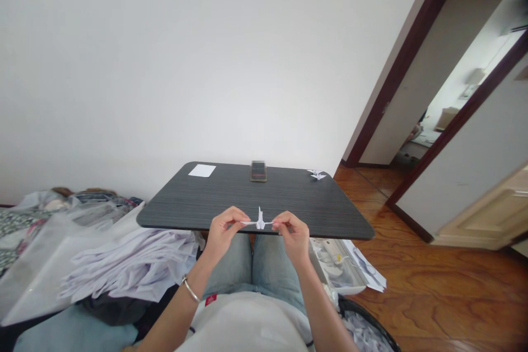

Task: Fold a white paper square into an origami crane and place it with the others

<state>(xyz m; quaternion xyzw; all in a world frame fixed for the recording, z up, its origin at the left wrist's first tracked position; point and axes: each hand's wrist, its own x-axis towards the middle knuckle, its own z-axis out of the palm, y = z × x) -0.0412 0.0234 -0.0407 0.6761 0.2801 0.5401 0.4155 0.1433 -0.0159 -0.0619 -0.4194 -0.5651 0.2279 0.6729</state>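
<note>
A white folded paper crane [260, 221] is stretched between my two hands, just above the near edge of the dark table [231, 195]. Its left wing is pinched between the thumb and forefinger of my left hand [225, 226]. On the other side, my right hand [292, 229] pinches the right wing the same way. The crane's middle stands upright between the wings, one thin point rising. Two or so more white paper cranes [317, 176] sit at the table's far right corner. A stack of white paper [202, 170] lies at the far left.
A phone [258, 171] leans at the table's back, by the white wall. Left of the table are a heap of white cloth or paper [136, 264] and plastic bags. To the right, an open box [336, 267] stands low, with a bin of paper scraps [365, 333] nearer me.
</note>
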